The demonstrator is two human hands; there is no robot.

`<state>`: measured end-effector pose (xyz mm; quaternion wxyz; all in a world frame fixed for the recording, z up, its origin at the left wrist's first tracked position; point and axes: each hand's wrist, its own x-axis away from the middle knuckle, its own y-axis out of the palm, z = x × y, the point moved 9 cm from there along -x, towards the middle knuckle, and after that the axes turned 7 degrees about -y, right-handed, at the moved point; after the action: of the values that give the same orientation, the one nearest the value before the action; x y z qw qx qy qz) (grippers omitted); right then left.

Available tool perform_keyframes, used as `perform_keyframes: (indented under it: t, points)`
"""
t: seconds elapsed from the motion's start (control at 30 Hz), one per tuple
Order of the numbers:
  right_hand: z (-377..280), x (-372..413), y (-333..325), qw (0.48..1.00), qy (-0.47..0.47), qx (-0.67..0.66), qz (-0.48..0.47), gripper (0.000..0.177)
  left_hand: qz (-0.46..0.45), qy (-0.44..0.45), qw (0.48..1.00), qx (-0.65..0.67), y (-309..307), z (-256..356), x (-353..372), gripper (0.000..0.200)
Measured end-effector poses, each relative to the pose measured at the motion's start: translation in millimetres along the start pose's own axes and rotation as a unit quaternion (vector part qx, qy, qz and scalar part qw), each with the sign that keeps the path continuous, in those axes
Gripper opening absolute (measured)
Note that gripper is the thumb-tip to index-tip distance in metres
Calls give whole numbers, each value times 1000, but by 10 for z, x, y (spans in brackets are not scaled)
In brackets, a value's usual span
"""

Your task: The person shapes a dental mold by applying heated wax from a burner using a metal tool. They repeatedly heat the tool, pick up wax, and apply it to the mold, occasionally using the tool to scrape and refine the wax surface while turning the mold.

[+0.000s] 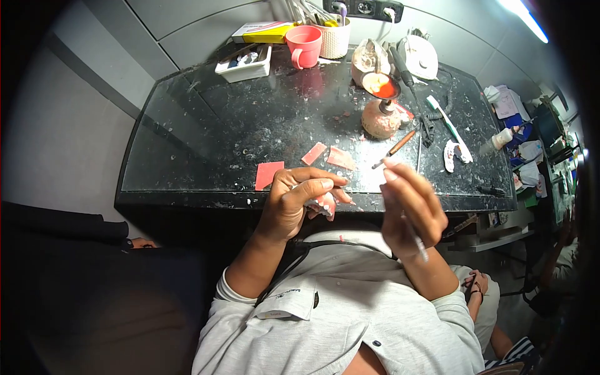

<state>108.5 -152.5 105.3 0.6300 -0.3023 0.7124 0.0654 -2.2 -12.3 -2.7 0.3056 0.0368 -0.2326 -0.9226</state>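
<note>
Near the desk's front edge, my left hand (294,200) is closed around a pink dental model with pale teeth (323,205). To its right my right hand (412,209) is raised, its fingers curled round a thin, pale tool (417,240) that points down toward my forearm; it is partly blurred. A red wax sheet (269,175) lies just left of my left hand. Two smaller pink wax pieces (314,153) (340,158) lie behind it. Beyond my right hand rests a brown-handled tool (400,144).
Behind stands a round burner (380,119) beneath a dish of red wax (382,86). A toothbrush (445,119) and a white dental arch (449,156) lie right. A pink mug (304,47) and a white tray (245,70) stand at the back. Other people's hands (478,281) show at both sides.
</note>
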Motion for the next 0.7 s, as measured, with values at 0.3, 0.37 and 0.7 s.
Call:
perform_keyframes:
  t: [0.3, 0.37, 0.7]
  points:
    - [771, 431, -78, 993, 108, 41, -27, 13, 31, 0, 998, 58, -306, -61, -191, 40]
    - [760, 448, -78, 994, 100, 37, -24, 12, 28, -25, 995, 96, -362, -111, -223, 45]
    - [722, 476, -10, 994, 101, 21, -46, 10, -35, 13, 996, 77, -315, -88, -161, 56]
